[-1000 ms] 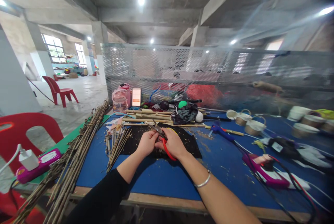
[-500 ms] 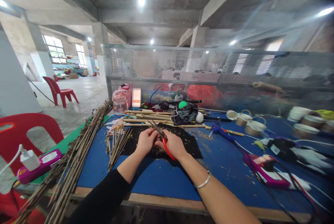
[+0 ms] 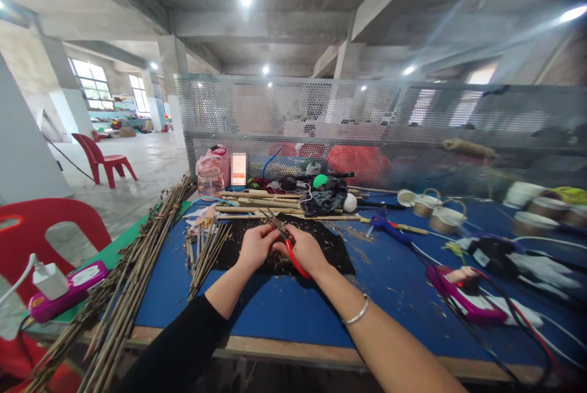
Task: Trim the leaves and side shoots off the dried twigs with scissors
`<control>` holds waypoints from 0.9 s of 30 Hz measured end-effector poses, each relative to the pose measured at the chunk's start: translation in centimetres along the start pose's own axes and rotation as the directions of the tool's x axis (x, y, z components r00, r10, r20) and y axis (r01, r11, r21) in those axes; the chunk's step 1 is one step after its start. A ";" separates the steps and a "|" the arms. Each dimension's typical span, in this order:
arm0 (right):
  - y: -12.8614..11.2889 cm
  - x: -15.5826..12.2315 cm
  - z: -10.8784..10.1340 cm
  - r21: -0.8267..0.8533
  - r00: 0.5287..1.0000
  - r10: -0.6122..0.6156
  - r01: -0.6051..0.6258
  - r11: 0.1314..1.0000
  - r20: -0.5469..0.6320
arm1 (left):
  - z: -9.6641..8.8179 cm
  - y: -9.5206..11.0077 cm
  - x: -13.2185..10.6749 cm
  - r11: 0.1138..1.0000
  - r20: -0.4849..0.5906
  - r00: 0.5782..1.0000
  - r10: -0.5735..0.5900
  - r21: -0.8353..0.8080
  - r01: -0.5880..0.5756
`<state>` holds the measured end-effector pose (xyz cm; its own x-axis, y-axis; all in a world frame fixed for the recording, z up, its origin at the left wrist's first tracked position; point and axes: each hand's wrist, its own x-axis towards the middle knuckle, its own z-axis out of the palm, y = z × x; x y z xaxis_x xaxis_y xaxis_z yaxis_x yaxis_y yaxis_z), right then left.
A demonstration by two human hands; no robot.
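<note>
Nearest us: black sleeve on our left arm, bracelet on our right wrist. Table is blue with a wooden front edge. Long twigs lie at our left and stick out past that edge. Strip with a white plug sits just left of them; second strip at far right of the table, wires running off it.

Mid-table: our right hand has its fingers closed round the red-handled scissors, blades pointing away from us and slightly left. Our left hand is just beside, fingertips drawn in near the blades; we can't tell whether they grip anything. Both hands are over the black cloth, bits scattered on and around it. Short twigs lie at its left side.

Beyond: glue gun right of the cloth, sticks lying crosswise behind the hands, small baskets off to the right. White ball at the right of the sticks, green ball behind. Pink jar back left. Mesh panel behind it all; red chair on the floor beyond, left.
</note>
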<state>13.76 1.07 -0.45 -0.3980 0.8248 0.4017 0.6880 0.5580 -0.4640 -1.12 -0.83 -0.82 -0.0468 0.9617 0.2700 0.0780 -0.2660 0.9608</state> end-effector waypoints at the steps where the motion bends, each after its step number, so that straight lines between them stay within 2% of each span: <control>1: 0.0 0.0 -0.1 -0.003 1.000 0.011 -0.011 1.000 0.009 | 0.0 -0.1 0.0 1.000 0.012 1.000 -0.008 -0.018 0.008; 6: 0.0 0.0 -0.3 -0.032 0.998 0.057 -0.056 0.998 0.035 | 0.1 0.1 0.1 0.991 -0.011 0.996 -0.093 -0.098 0.091; 10: -0.4 -0.1 -0.3 -0.068 1.000 0.002 0.000 0.998 0.025 | 0.0 0.1 0.2 0.986 -0.040 0.996 -0.086 -0.145 0.079; 15: -0.5 0.0 -0.2 -0.050 0.997 -0.076 0.077 0.996 0.004 | 0.1 0.0 0.2 0.992 -0.023 0.996 -0.084 -0.091 0.082; 20: -0.4 0.0 -0.1 0.001 1.000 -0.014 0.014 1.000 0.014 | 0.3 -0.1 0.0 0.999 -0.030 0.999 -0.028 -0.042 0.027; 24: -0.4 0.0 0.0 0.016 0.999 0.030 -0.030 0.999 -0.013 | 0.2 -0.3 0.1 0.997 -0.066 0.995 -0.073 -0.010 0.073; 27: -0.4 0.0 0.1 -0.002 1.000 0.024 -0.024 1.000 -0.010 | 0.2 -0.5 0.1 0.998 -0.054 0.997 -0.054 0.012 0.054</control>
<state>13.46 0.89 -0.34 -0.3750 0.8370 0.3986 0.6987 0.5377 -0.4719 -0.98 -0.56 -1.23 -0.1042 0.9697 0.2210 0.0870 -0.2125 0.9733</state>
